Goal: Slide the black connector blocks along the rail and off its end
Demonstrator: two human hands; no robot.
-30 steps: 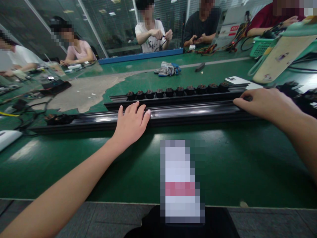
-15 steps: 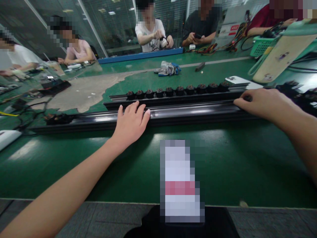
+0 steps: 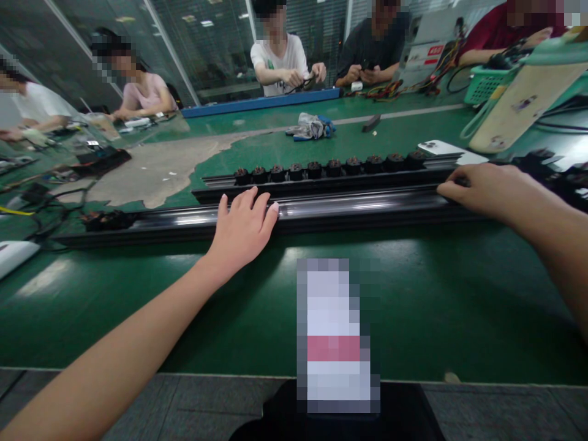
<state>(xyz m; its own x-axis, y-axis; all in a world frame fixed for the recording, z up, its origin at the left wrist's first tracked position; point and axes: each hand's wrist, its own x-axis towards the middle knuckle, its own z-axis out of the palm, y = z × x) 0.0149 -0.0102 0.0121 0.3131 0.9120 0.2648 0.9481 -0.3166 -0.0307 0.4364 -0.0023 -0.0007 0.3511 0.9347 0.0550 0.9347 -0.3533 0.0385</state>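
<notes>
A long black rail [image 3: 340,209] with a shiny inner channel lies across the table in front of me. My left hand [image 3: 243,229] rests on its near side with the fingers spread out. Over the rail's right end, my right hand [image 3: 487,184] is closed, thumb against curled fingers. A small black part [image 3: 462,181] shows between them, mostly covered by the hand. At the left end of this rail sits a cluster of black socket modules [image 3: 108,219]. Behind it, a second black rail [image 3: 275,188] carries a row of several round black sockets [image 3: 334,166].
Right of my right hand are more black parts [image 3: 542,168]. A white phone [image 3: 448,151], a tumbler [image 3: 519,107] and a green basket [image 3: 489,84] stand behind. Crumpled gloves [image 3: 312,127] lie farther off. Several people sit across the green table [image 3: 257,318].
My right hand has shifted very slightly to the right along the rail. My left hand has stayed in place. Across the table, a person's hands have moved apart.
</notes>
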